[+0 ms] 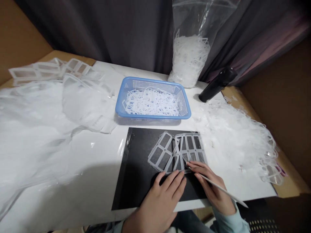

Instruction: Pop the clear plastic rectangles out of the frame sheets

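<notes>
Pressing spread on a plastic grid (189, 145), the left hand (160, 202) works beside the right hand (211, 184) pinching a thin stick (225, 191); scraps (152, 103) fill the basket (184, 103), more sheets (80, 103) lie left.

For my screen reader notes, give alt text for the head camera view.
The left hand rests on clear plastic frames on a black mat while the right hand holds a thin white stick. A blue basket of plastic scraps sits beyond.
</notes>
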A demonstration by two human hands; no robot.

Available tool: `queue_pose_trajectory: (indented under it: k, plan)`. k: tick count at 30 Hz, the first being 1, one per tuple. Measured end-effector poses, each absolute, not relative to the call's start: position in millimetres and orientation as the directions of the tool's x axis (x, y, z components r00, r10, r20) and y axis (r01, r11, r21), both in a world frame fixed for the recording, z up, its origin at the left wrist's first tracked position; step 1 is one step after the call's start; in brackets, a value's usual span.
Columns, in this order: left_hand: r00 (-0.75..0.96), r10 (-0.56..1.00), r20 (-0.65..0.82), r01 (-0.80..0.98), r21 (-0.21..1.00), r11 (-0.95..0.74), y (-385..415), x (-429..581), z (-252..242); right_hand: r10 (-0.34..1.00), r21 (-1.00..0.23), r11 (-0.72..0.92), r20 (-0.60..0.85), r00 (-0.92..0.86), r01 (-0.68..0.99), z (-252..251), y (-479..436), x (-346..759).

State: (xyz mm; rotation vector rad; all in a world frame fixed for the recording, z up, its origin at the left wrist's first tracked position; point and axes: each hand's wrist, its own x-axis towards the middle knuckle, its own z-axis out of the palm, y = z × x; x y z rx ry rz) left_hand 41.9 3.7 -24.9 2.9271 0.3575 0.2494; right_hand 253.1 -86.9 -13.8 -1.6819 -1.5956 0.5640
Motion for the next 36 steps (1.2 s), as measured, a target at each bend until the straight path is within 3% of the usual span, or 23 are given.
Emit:
queue_pose_trajectory:
  k: [5, 10, 14, 20, 22, 26, 32, 36]
  plan:
    - [0.949, 0.269, 0.162, 0.236, 0.199, -0.951, 5, 43, -22, 0.892, -0.749, 0.018, 0.311, 0.327, 0.663, -21, -90, 259]
    - [0.947, 0.279, 0.157, 0.249, 0.188, -0.95, 4, 43, -22, 0.621, -0.721, -0.158, 0.458, 0.636, 0.674, -26, -96, 276]
    - [0.947, 0.281, 0.156, 0.249, 0.2, -0.948, 2, 42, -25, 0.444, -0.691, -0.249, 0.541, 0.714, 0.678, -24, -97, 285]
    - [0.896, 0.344, 0.279, 0.261, 0.295, -0.919, 17, 31, -12, 0.617, -0.576, -0.202, 0.554, 0.559, 0.792, -13, -98, 279]
    - [0.828, 0.448, 0.338, 0.338, 0.337, -0.879, 30, 25, -5, 0.63, -0.555, -0.172, 0.573, 0.524, 0.814, -12, -95, 274]
    - [0.724, 0.612, 0.319, 0.526, 0.319, -0.789, 54, 17, 0, 0.641, -0.556, -0.142, 0.579, 0.503, 0.819, -12, -88, 266]
    - [0.783, 0.575, 0.236, 0.533, 0.222, -0.817, 55, 17, -13, 0.679, -0.579, -0.099, 0.556, 0.481, 0.809, -10, -86, 262]
    - [0.787, 0.567, 0.243, 0.516, 0.244, -0.821, 49, 12, -16, 0.683, -0.589, -0.083, 0.554, 0.477, 0.804, -8, -87, 257]
